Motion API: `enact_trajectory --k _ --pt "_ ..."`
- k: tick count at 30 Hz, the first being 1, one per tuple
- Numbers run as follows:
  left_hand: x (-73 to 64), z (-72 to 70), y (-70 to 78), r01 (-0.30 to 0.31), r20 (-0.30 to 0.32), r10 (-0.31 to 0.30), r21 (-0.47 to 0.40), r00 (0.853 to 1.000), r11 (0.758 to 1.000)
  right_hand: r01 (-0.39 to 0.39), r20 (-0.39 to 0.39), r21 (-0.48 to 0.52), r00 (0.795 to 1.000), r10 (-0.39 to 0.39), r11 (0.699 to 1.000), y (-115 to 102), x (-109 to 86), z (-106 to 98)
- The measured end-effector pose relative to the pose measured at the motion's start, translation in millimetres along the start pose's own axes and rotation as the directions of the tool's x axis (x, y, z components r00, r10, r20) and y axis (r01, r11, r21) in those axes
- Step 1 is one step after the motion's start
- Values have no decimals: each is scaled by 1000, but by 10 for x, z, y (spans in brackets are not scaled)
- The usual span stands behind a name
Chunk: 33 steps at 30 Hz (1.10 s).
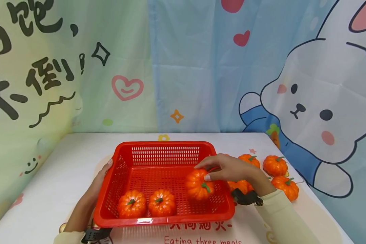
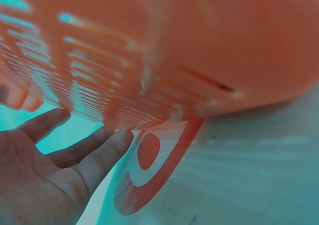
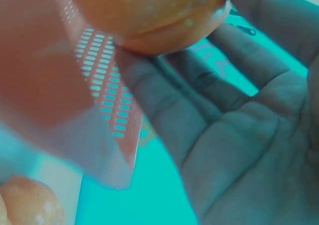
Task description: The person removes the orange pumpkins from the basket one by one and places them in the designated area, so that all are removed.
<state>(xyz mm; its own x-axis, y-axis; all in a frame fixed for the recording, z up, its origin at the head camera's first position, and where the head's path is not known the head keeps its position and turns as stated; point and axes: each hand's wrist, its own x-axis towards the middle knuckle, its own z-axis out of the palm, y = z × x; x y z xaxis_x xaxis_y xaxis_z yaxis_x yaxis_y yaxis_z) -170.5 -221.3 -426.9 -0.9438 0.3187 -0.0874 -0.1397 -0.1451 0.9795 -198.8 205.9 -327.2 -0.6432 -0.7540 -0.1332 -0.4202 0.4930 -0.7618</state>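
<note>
The right hand (image 1: 230,167) is gripping a glossy, orange, ribbed pumpkin (image 1: 196,188) within the right end of a red, perforated plastic basket (image 1: 170,221); the left hand (image 1: 98,183), farther from the pumpkin, is touching the basket's left outer side, fingers extended.

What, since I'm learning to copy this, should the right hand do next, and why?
Probably set the held pumpkin down in the basket: the right hand holds it over the right part, two other pumpkins lie to its left, and the left hand touches the basket's side.
</note>
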Motion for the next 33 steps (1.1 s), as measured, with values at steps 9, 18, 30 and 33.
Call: enact_trajectory --k 9,18,30,33 --pt "-4 7 -2 7 -11 -7 -5 1000 1000 21 -19 20 1000 -20 1000 20 -165 -61" --pt "-4 1 11 13 -5 -13 -4 1000 1000 32 -85 21 996 -30 999 74 -412 -97" --pt "-12 7 51 1 35 0 -40 999 999 -80 -313 85 944 103 993 95 -756 -72" --pt "-13 6 54 -2 40 4 -42 999 999 -83 -352 100 929 114 992 148 -831 -58"
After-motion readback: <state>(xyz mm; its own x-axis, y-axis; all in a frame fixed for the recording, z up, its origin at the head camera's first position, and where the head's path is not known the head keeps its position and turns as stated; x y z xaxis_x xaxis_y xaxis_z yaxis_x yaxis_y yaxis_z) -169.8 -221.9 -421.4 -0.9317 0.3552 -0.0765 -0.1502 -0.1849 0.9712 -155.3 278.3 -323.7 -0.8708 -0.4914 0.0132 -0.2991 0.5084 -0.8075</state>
